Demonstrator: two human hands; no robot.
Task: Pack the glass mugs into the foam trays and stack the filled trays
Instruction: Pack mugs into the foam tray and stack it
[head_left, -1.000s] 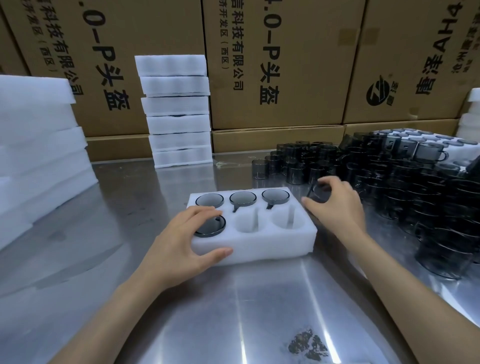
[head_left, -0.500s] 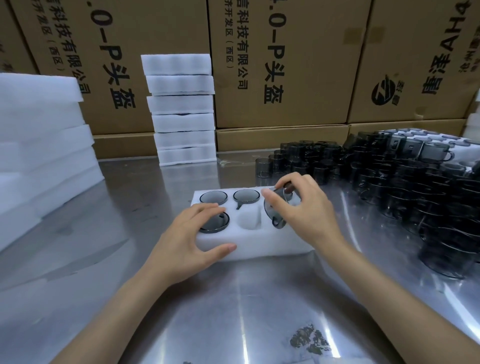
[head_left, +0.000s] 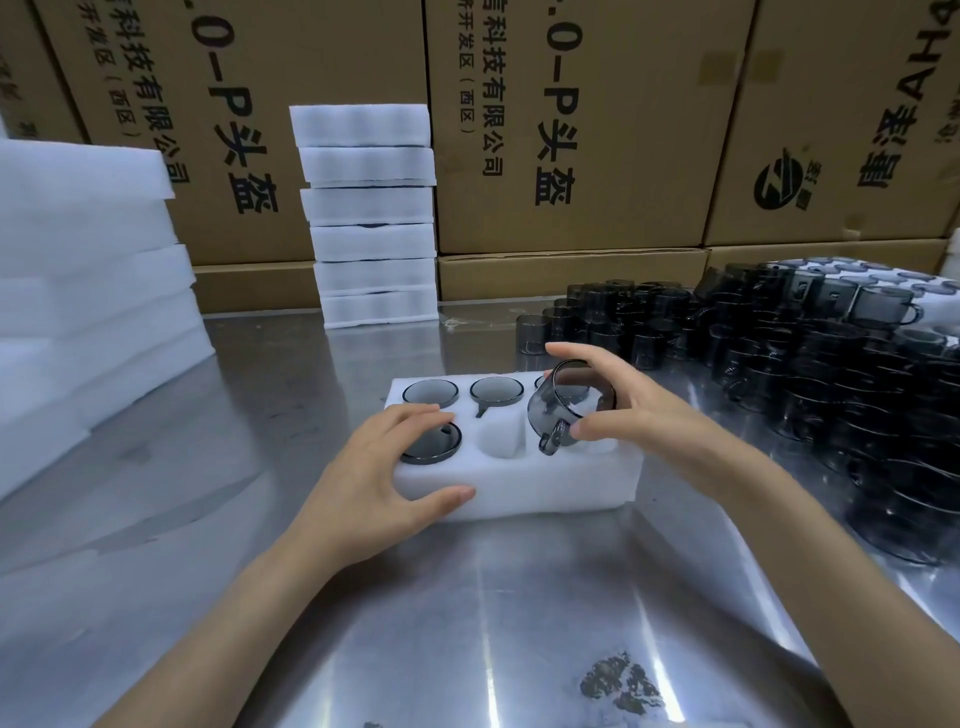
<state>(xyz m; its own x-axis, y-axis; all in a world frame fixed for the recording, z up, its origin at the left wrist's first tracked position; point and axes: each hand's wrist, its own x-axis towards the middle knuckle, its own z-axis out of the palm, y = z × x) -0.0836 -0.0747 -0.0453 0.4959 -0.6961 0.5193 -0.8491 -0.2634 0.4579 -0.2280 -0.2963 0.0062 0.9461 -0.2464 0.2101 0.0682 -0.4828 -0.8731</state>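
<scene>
The right hand (head_left: 639, 410) and its tilted smoky glass mug (head_left: 558, 410) hide the white foam tray's (head_left: 519, 483) far right pocket. The dark heap of glass mugs (head_left: 831, 384) runs off the right edge; the left white foam stack (head_left: 88, 291) is cropped.

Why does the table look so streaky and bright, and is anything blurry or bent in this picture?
Head view: overhead light glares in pale streaks off the steel table; the wide lens bows the cardboard boxes outward at the edges; the tilted glass mug in the right hand is slightly soft; the foam tray is nearly washed out white.
</scene>
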